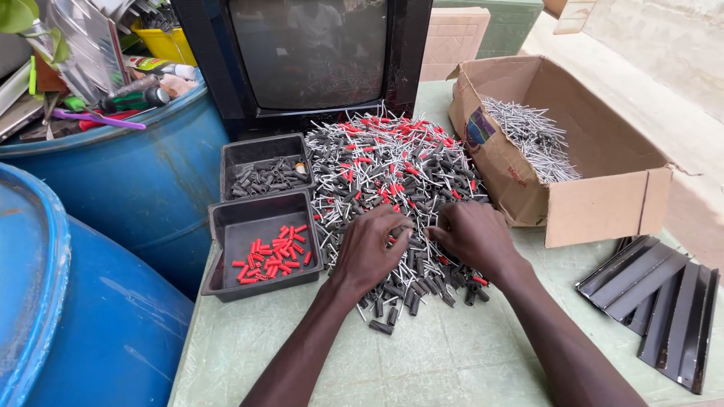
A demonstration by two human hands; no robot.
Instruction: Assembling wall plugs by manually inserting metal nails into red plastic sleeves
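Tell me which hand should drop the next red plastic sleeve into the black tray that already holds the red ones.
Probably the left hand. It rests on the mixed pile of metal pins and red and black sleeves, right beside the black plastic tray of red sleeves. The right hand lies farther away and would have to cross over.

Both hands palm-down, side by side: left hand [367,249], right hand [471,234], fingers curled.
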